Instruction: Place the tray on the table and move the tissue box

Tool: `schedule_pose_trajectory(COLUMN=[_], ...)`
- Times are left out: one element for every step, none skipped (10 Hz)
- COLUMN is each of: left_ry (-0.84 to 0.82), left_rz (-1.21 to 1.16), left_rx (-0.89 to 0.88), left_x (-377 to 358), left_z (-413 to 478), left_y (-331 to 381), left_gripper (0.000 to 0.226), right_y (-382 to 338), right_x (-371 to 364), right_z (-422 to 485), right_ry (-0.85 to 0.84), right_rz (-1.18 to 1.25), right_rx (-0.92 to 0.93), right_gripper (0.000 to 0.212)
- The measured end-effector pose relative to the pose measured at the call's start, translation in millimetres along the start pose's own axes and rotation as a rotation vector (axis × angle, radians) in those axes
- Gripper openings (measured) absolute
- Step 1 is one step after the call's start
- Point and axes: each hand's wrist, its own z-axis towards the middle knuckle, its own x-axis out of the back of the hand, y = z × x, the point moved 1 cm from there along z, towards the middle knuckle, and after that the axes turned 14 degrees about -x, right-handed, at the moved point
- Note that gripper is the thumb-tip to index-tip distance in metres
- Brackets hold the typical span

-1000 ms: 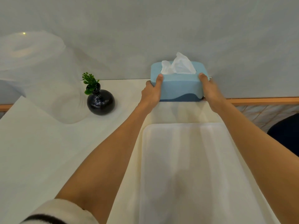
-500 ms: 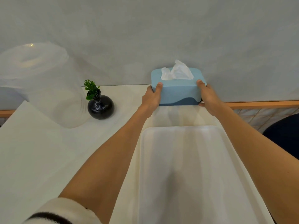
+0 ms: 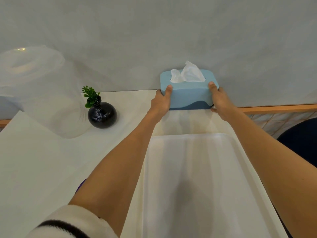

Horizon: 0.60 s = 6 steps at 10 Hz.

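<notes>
Gripping: left hand (image 3: pixel 161 103) and right hand (image 3: pixel 221 102) clamp the short ends of the box (image 3: pixel 188 95), one per end
Left fingers: thumb on the front top edge, palm on the left end; other fingers hidden behind the box, so closed around it as far as shows
Right fingers: thumb on the front top edge, palm on the right end; one finger curls under near the base; rest hidden
Box place: far edge of the table (image 3: pixel 42 169), against the wall (image 3: pixel 154 31), just beyond the tray (image 3: pixel 197 177); cannot tell if it rests or is a hair lifted
Tray place: flat on the table, between the forearms, near side runs out of view; tray step looks done
Box build: hard-looking blue shell, darker wave band at the base, rounded corners
Weight guess: light, mostly paper inside
Stiffness guess: rigid shell, should take a firm squeeze without denting
Slip guess: smooth finish, could slide between palms; squeeze inward, keep level
Hold point: the two ends, low-mid height, as now; not the lid, it may pop off
Tissue (image 3: pixel 187 74): soft sheet sticks up from the slot; keep fingers off it
Nearby: black vase (image 3: pixel 102 115) with green sprig to the left, well apart from the box; breakable, steer clear
Step guess: box move in hand
</notes>
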Motion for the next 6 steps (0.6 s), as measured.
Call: schedule_pose_trajectory(left_ry=[-0.044, -0.092, -0.113, -0.097, -0.089, -0.086], left_rz=[0.029, 0.073, 0.121, 0.234, 0.384, 0.515], left_rx=[0.03, 0.089, 0.111, 0.025, -0.066, -0.157], left_x=[1, 2, 5, 13, 30, 47], left_z=[-2, -7, -21, -44, -63, -78], left_y=[-1, -7, -17, -11, 2, 13], left_gripper=[0.067, 0.075, 0.072, 0.059, 0.059, 0.064], right_y=[4, 14, 26, 30, 28, 19], right_x=[0, -3, -7, -5, -5, -7], right_z=[-3, -3, -10, -32, -55, -77], right_ry=[-0.04, -0.036, -0.019, -0.014, -0.021, 0.018], right_rz=[-0.029, -0.073, -0.14, -0.277, -0.437, -0.567], right_rx=[0.002, -0.009, -0.042, -0.051, 0.031, 0.127], right_gripper=[0.07, 0.075, 0.079, 0.077, 0.066, 0.057])
